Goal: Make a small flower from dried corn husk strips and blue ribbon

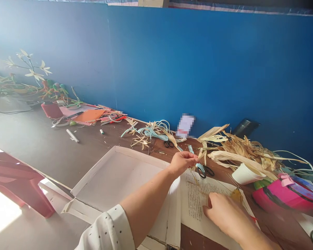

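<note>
Straw-coloured and dry, a strip of husk (201, 153) is pinched between the thumb and fingertips of the left hand (181, 163), which reaches over the right edge of a shallow white cardboard tray (125, 170). The right hand (223, 210) is curled low over a printed sheet (191, 205), nearer the body; its fingertips are turned away, so I cannot tell whether they close on anything. Thin brownish strands show over the print between the two hands. Just beyond the left fingertips lie black-handled scissors (205, 171), at the far edge of the sheet. A yellow object (236, 196) sits just past the right hand, and beyond it a white cup (246, 174) leans beside a bright pink container (273, 198). Farther back, a heap of dry husks (253, 151) spreads toward the blue wall (211, 69). Leftward along the table (52, 146) are orange paper (90, 116) and pale-petalled flowers (34, 74), with a pink stool (15, 180) near its front edge.
</note>
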{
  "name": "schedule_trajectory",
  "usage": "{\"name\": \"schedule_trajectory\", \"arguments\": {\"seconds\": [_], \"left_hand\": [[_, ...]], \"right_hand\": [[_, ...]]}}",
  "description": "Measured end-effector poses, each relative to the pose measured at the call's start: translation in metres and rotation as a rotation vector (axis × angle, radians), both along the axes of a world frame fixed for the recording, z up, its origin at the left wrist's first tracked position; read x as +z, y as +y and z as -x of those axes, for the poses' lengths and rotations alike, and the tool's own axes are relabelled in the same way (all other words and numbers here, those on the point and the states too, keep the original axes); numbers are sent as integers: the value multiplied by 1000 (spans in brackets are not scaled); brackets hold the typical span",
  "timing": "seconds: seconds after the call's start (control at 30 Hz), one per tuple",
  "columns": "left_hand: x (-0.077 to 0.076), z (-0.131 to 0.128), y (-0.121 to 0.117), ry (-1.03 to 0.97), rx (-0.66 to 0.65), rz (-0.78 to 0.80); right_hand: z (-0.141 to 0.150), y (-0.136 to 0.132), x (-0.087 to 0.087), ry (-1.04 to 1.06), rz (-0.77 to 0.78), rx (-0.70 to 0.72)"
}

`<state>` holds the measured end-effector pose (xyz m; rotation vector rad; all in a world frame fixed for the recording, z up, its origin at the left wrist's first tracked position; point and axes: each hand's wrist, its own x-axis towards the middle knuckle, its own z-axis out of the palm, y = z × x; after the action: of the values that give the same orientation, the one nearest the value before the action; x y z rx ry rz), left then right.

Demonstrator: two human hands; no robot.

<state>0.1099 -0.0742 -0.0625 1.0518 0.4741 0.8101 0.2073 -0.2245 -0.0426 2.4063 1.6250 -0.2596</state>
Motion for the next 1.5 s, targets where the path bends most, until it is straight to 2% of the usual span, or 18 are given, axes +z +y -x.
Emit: {"name": "schedule_trajectory", "arguments": {"seconds": [0.23, 0.33, 0.4, 0.53, 0.7, 0.87, 1.03, 1.23, 1.5], "left_hand": [[2, 1, 0, -6, -5, 12], [-1, 0, 2, -27, -11, 10], [-3, -1, 3, -60, -16, 18], [-9, -2, 6, -123, -11, 41], [-10, -2, 7, -159, -11, 56], [-6, -1, 6, -177, -17, 73], [-8, -1, 6, -166, -29, 73], [-8, -2, 5, -148, -40, 80], [-11, -3, 3, -94, -59, 71]], "right_hand": [[-9, 1, -11, -2, -12, 24], [-21, 1, -7, 76, -93, -26], [-28, 3, -1, 203, -233, -60], [-33, 13, 4, 633, -565, -135], [-29, 34, -3, 1033, -814, -260], [-22, 53, 3, 1317, -1014, -348], [-13, 62, 4, 1395, -1134, -439], [-11, 65, -19, 1329, -1249, -379], [-15, 65, -32, 1272, -1241, -363]]}}
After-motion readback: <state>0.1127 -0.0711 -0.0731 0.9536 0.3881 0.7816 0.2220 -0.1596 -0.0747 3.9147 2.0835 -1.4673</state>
